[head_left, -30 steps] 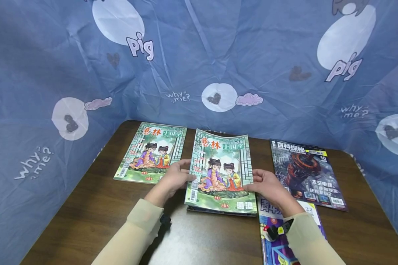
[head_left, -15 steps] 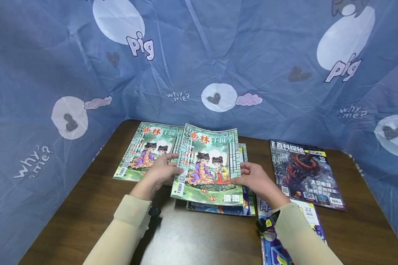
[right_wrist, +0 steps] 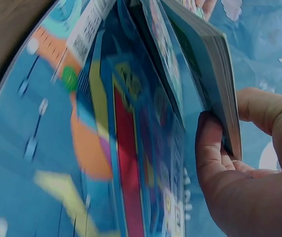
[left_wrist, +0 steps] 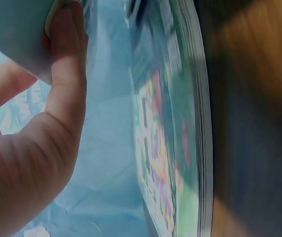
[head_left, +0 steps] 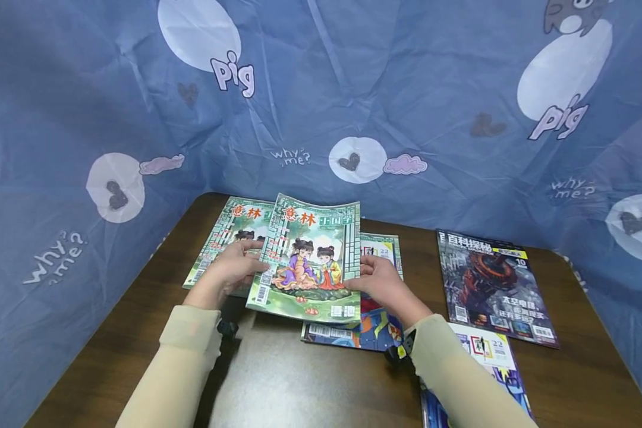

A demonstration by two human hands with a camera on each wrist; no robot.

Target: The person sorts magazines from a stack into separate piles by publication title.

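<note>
A green magazine with two cartoon figures on its cover is held raised between both hands, tilted slightly. My left hand grips its left edge, and my right hand pinches the right edge with the thumb on the cover. In the right wrist view the magazine's page edges sit between thumb and fingers. It overlaps a matching green magazine lying at the back left, whose thick page edge shows in the left wrist view. Beneath and to the right lies a blue illustrated magazine, partly hidden.
At the right lies a dark magazine with a red machine on its cover. In front of it is a purple-blue magazine, partly under the right sleeve. A blue printed cloth hangs behind the brown table.
Both hands have carried the green magazine leftward from the middle pile toward the matching one. More of the blue magazine that was underneath now shows.
</note>
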